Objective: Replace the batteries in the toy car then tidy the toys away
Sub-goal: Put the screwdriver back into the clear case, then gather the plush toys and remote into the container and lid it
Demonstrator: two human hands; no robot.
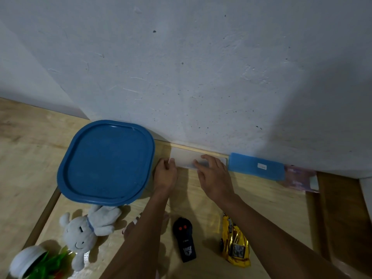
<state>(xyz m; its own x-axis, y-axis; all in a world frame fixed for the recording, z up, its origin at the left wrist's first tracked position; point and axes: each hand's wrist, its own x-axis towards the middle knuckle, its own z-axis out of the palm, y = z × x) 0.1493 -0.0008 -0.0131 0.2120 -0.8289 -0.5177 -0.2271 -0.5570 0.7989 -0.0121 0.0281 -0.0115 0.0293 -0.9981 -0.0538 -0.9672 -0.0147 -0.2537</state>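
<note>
Head camera: both hands on a clear box at the foot of the wall

Head view looks down on a pale wooden floor (261, 198) where it meets a scuffed white wall (201, 67). Both arms reach forward to a small translucent box (186, 159) lying against the wall's base. The left hand (165, 174) grips the box's left end, fingers curled around its edge. The right hand (215, 178) rests on the box's top, fingers spread and only loosely bent; whether it actually grips the box cannot be told. Just right of the box, also along the wall, lies a blue rectangular case (255, 167) with a small white label, and beyond that a blurred pinkish packet (300, 178).

The toy car (235, 244), gold-yellow and glossy, sits on the floor near the camera, partly under the right forearm and well apart from both hands. Left of it, between the two forearms, lies a black remote control (185, 242) with two red buttons. A large blue lid (106, 164) covers a container at left, close to the left hand. Below it a grey plush rabbit (84, 232) lies on its back, and a white pot with green plastic leaves (28, 260) fills the lower left corner.
</note>
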